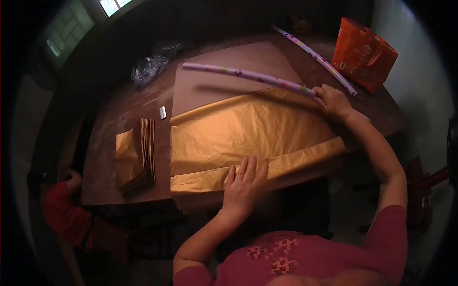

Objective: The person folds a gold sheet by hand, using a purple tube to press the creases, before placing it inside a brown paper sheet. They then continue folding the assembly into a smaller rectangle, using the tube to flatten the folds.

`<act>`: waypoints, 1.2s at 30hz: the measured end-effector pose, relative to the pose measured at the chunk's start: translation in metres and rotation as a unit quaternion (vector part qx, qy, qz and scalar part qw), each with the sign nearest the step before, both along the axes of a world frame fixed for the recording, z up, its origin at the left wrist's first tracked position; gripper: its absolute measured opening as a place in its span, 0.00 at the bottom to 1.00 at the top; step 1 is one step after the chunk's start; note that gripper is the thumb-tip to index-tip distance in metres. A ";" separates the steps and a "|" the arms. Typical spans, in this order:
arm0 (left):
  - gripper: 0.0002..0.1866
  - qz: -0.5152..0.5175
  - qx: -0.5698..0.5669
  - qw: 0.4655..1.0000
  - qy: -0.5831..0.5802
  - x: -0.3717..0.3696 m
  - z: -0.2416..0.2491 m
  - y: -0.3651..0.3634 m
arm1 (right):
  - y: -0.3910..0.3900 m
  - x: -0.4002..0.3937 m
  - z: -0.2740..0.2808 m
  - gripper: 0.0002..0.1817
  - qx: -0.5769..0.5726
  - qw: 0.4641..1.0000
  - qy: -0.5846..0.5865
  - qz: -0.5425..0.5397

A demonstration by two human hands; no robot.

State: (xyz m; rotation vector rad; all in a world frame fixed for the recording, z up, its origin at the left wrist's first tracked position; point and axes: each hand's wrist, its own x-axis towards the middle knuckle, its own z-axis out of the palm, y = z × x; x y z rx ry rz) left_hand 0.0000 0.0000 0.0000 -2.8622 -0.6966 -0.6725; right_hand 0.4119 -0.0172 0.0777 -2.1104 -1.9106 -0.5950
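A wide sheet of gold paper point(229, 138) lies wrinkled across a plain brownish sheet point(229, 62). Along its near edge runs a folded-over strip point(300, 157). My left hand point(243, 188) rests flat on that strip, fingers stretched out. On the right, my right hand point(334, 102) is closed around a long lilac tube point(248, 74) with a colourful pattern. The tube reaches leftward above the far part of the gold paper and casts a shadow on it. The tube's short right end shows past my hand.
On the brown table point(105, 138) stands a stack of folded gold paper point(136, 157), beside a small white piece point(162, 113). Clear plastic point(150, 66) lies farther back. A second patterned tube point(319, 59) lies near an orange bag point(365, 55). Another person's red sleeve point(69, 209) shows at left.
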 end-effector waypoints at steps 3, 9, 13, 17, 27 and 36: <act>0.30 0.006 -0.006 1.000 0.018 -0.013 0.004 -0.014 | -0.027 -0.036 -0.006 0.15 -0.053 0.991 0.038 0.114; 0.29 0.005 -0.009 0.999 0.031 -0.013 0.013 -0.013 | -0.019 -0.040 -0.013 0.13 -0.106 0.962 0.049 0.249; 0.28 0.013 -0.008 0.998 0.061 -0.014 0.011 -0.009 | 0.006 -0.027 -0.018 0.12 -0.091 0.972 0.036 0.215; 0.28 -0.010 -0.024 1.000 -0.004 -0.011 -0.002 -0.008 | 0.051 0.012 -0.044 0.14 0.009 0.977 0.020 0.213; 0.18 -0.012 0.073 0.984 -0.160 0.016 -0.072 0.002 | 0.209 -0.314 -0.100 0.13 -0.004 0.805 0.167 0.569; 0.21 -0.011 0.106 0.989 -0.103 0.014 -0.069 0.007 | 0.179 -0.341 -0.093 0.13 -0.061 0.788 0.170 0.589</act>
